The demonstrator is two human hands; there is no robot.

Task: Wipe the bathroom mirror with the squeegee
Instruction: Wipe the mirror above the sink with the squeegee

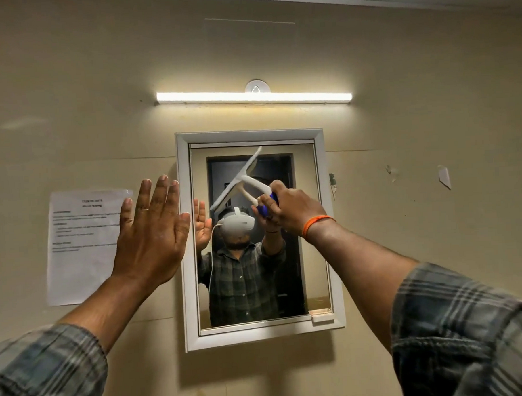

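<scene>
A white-framed mirror [310, 225] hangs on the beige wall straight ahead. My right hand [293, 210] is shut on the blue grip of a white squeegee [238, 181]. Its blade lies tilted across the upper left of the glass, slanting from top right to bottom left. My left hand [153, 229] is raised flat with fingers spread, just left of the mirror's frame and holding nothing. The glass reflects a person in a plaid shirt with both arms up.
A lit tube light [254, 97] runs along the wall above the mirror. A printed paper sheet [82, 250] is stuck to the wall on the left, partly behind my left hand. A small latch [320, 313] sits at the frame's lower right corner.
</scene>
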